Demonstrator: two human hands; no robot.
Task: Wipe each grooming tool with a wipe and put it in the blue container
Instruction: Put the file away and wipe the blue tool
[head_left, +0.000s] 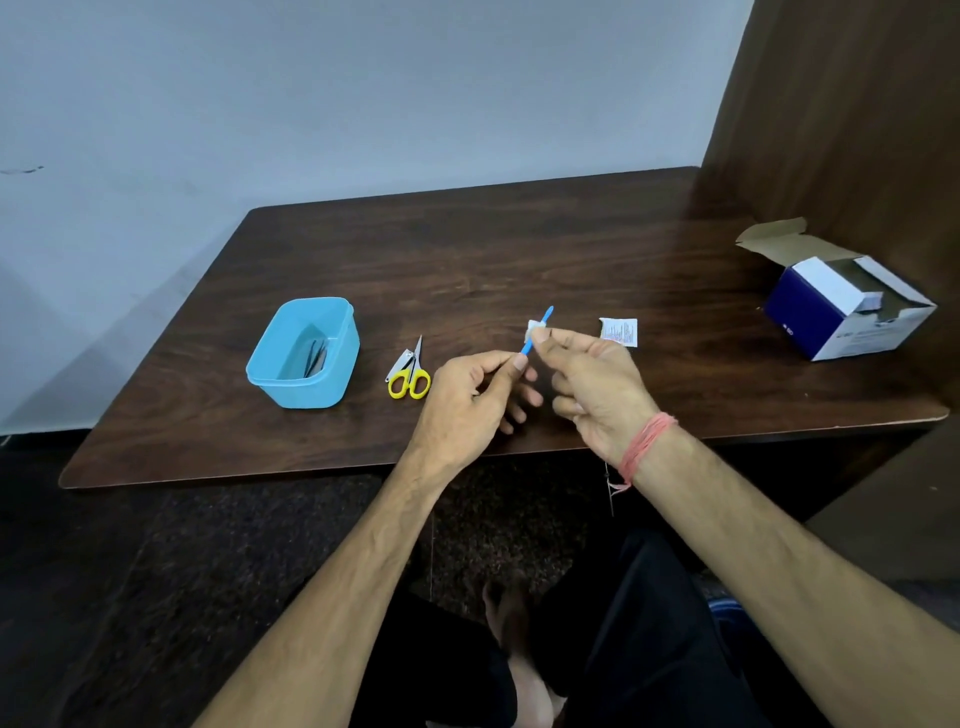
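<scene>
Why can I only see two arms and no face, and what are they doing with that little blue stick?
The camera sits on the person's head and looks down, so you see what they see: their own arms and a brown table. The left hand pinches the bottom of a thin blue grooming tool. The right hand pinches a small white wipe around the tool to clean it. On the table are a blue container with dark tools already inside, yellow-handled scissors with a nail clipper beside them, a torn wipe packet and an open cardboard box.
</scene>
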